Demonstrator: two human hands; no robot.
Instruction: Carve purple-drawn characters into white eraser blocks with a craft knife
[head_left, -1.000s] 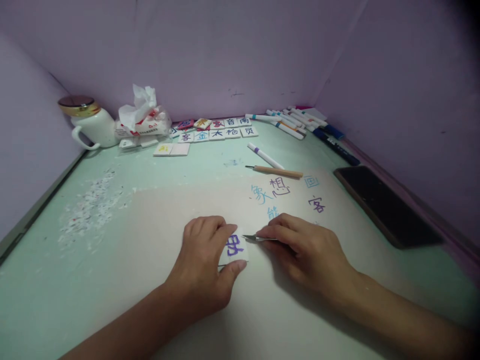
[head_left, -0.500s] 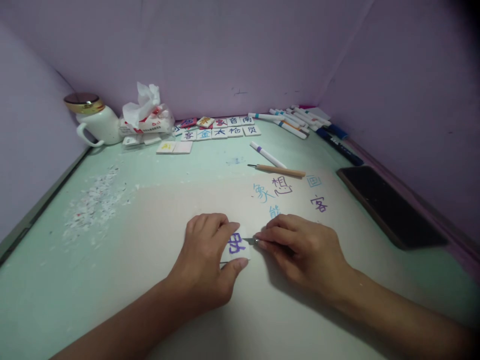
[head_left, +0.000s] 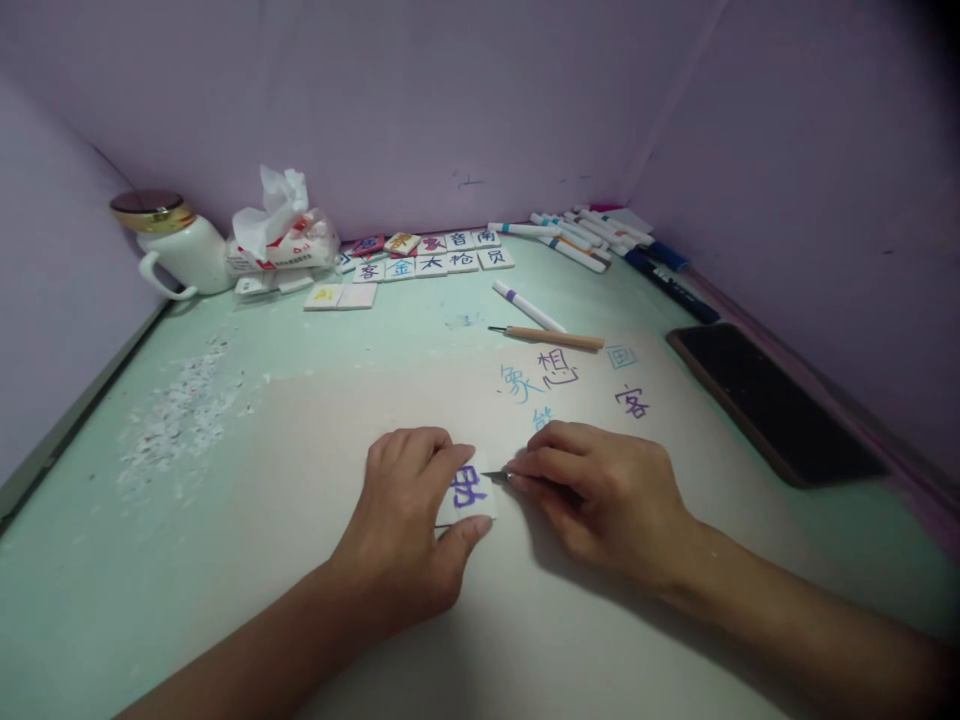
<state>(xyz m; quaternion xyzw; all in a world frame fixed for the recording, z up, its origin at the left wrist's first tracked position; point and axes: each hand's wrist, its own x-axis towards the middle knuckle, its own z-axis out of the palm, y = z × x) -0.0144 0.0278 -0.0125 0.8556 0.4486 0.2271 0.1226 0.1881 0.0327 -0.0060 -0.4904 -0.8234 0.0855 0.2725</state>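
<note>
A small white square tile (head_left: 480, 510) lies on the pale board (head_left: 360, 410), with a purple character drawn on it. My left hand (head_left: 412, 510) grips the tile between thumb and fingers at its near and far edges and covers its left part. My right hand (head_left: 607, 490) is closed in a pinch on a craft knife (head_left: 496, 476); its handle is mostly hidden in the fingers. The knife's thin dark blade reaches left over the tile, with its tip by the purple strokes. Several blue and purple characters (head_left: 556, 368) are written on the board beyond my right hand.
A wooden-handled carving tool (head_left: 555, 338) and a purple-banded marker (head_left: 529, 306) lie beyond the board. White shavings (head_left: 180, 420) are heaped at left. Farther back are a lidded mug (head_left: 187, 260), tissues (head_left: 281, 240), lettered tiles (head_left: 431, 265) and markers (head_left: 577, 250). A phone (head_left: 772, 400) lies at right.
The whole view has shifted slightly, so most things sit a little farther left. The knife blade has moved slightly against the tile; both hands keep their grips.
</note>
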